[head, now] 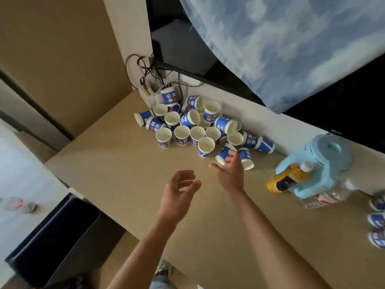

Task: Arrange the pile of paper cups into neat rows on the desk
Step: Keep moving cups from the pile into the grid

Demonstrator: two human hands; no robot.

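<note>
A pile of blue-and-white paper cups [193,119] lies jumbled on the tan desk [116,172] against the back wall. Several cups [181,135] stand upright along the pile's near edge, among them one [205,146] slightly forward. My right hand [230,170] reaches the pile's near right side and curls its fingers round a tipped cup [223,153]. Another cup [246,158] lies on its side just right of that hand. My left hand [179,188] hovers over the desk in front of the pile, fingers loosely curled, holding nothing.
A light-blue kettle [325,163], a yellow bottle [288,177] and a clear water bottle [325,197] stand at the right. More cups [378,221] sit at the far right edge. Cables and a power strip [149,88] fill the back corner. A dark bin [56,236] stands beside the desk.
</note>
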